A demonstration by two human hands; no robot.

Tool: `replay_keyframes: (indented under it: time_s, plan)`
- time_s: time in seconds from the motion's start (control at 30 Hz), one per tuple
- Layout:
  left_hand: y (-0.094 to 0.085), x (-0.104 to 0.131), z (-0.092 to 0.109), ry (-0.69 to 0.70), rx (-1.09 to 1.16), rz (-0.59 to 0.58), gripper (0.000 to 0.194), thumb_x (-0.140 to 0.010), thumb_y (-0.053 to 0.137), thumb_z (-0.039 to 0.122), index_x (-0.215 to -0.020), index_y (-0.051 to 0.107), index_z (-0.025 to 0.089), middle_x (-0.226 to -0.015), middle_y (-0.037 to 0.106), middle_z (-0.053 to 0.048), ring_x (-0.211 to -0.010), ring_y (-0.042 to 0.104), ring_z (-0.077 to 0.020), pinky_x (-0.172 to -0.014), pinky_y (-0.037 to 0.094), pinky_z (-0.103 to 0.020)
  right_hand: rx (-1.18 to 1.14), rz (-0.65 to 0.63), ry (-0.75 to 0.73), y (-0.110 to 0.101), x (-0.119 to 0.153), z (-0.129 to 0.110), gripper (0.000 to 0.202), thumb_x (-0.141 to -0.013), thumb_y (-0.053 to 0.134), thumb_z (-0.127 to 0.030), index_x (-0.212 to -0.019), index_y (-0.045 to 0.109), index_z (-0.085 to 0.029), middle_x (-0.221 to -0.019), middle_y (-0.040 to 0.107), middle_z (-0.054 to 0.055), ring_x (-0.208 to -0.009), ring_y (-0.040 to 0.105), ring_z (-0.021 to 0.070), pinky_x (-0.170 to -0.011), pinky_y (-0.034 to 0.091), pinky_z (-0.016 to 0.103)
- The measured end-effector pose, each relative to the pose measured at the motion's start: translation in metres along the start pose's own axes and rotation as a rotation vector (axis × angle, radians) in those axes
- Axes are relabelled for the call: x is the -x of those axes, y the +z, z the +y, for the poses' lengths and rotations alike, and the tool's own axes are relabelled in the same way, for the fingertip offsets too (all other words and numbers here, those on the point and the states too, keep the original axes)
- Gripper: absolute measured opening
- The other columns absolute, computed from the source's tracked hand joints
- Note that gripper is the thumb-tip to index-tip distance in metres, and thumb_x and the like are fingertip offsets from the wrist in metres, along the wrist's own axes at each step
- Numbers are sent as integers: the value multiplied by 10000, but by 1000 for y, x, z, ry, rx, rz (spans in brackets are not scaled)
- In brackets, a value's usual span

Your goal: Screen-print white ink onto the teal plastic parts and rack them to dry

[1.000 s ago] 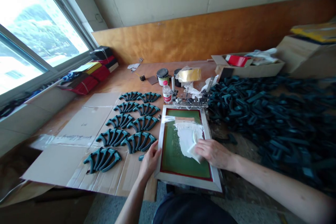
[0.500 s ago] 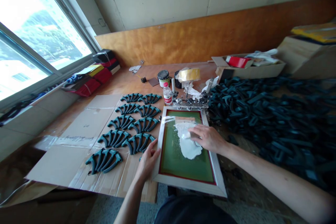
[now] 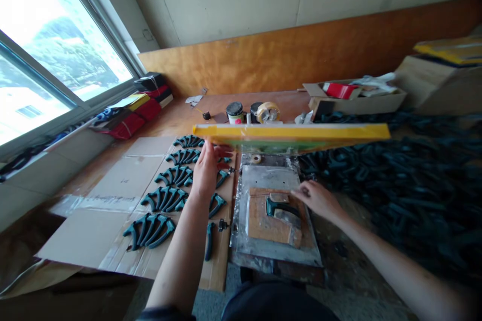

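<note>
Head view: one teal handle [image 3: 280, 205] lies uncovered on the brown board [image 3: 258, 225], its broad end to the left and its curved grip running right. The board sits on a grey plate [image 3: 271, 172], near the worktop's front edge.

Change noted: the screen frame [image 3: 293, 132], flat over this spot half a second ago, is now swung up beyond the board, its yellow-taped edge facing the camera. Consequence, as judged: the handle can be reached from above. White paste and scraper, visible earlier on the mesh, are out of sight.

Left hand [image 3: 205, 173]: raised at the frame's left part, fingers against its lower edge, apparently supporting it. Right hand [image 3: 320, 199]: fingers drawn close together, just beside the board's upper right corner; whether they pinch anything, cannot tell. No scraper seen there.

Outward, left: fanned rows of handles [image 3: 165, 198] on flattened cardboard [image 3: 109, 175]. Right: a loose, blurred heap of dark teal parts [image 3: 357, 170]. Behind the frame: a lidded jar [image 3: 235, 112] and a tape roll [image 3: 274, 107] on the worktop [image 3: 165, 116].
</note>
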State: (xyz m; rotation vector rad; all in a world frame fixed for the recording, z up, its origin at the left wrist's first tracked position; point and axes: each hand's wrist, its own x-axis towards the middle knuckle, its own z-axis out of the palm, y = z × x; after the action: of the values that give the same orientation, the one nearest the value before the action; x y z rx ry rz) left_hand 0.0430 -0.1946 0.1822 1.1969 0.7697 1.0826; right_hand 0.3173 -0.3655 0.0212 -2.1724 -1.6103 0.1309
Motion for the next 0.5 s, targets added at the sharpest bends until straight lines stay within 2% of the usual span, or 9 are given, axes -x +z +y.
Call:
replay_keyframes:
  time_s: [0.07,0.13,0.2,0.27,0.3,0.37,0.43,0.47,0.5]
  plan:
    - [8,-5,-1,16,41,58,531,-827,451,663,-980,595,175,-829,677,-60,-759,644,-149,-549,463,-192,44,-100,-60,25,21,-11,274,-862,540,-454,-763,576,-201,-873,626,65,-833,597,211,-732,438,300]
    - [12,8,-18,-1,77,155,532,-810,487,661,-1009,581,177,-826,679,-50,-710,638,-130,-545,461,-187,98,-165,-49,38,32,-25,182,-880,536,-353,-805,561,-188,-896,629,84,-868,594,224,-754,433,314]
    - [17,41,-48,-196,61,115,555,-774,549,655,-1021,587,160,-800,686,-61,-633,629,-132,-500,444,-191,111,-178,25,39,37,-44,136,-910,494,-289,-848,546,-181,-855,636,83,-818,602,218,-714,434,311]
    - [23,86,-86,-596,-23,-137,624,-713,602,680,-981,620,117,-784,696,-119,-607,644,-181,-452,431,-219,87,-105,44,35,44,-69,139,-936,452,-278,-883,536,-181,-847,637,81,-807,603,215,-706,439,310]
    - [25,108,-104,-741,-28,-184,642,-698,616,684,-1016,620,127,-849,703,-138,-670,667,-215,-459,441,-235,67,-51,2,32,48,-84,136,-941,442,-270,-893,535,-182,-867,636,83,-837,601,218,-729,444,315]
    - [26,142,-133,-829,91,-151,626,-708,580,711,-999,618,158,-896,695,-122,-785,674,-233,-536,481,-260,8,9,-170,28,57,-112,131,-941,438,-250,-894,544,-190,-908,636,83,-908,592,225,-798,450,336]
    - [14,157,-150,-812,165,-16,600,-707,569,719,-928,608,162,-837,682,-89,-770,659,-210,-558,474,-254,-92,-29,-308,25,63,-123,148,-946,435,-272,-923,566,-207,-935,650,70,-926,599,219,-824,460,344]
    - [2,158,-154,-801,138,46,606,-698,562,728,-891,599,155,-776,670,-76,-704,643,-193,-532,453,-245,-144,-57,-304,23,63,-117,181,-955,419,-304,-974,577,-217,-936,661,62,-896,615,209,-795,475,333]
    - [-16,155,-157,-784,65,97,611,-694,550,736,-869,592,151,-719,657,-63,-633,620,-178,-504,429,-240,-171,-70,-237,20,61,-103,235,-965,392,-349,-1039,579,-227,-909,675,57,-831,635,201,-729,490,318]
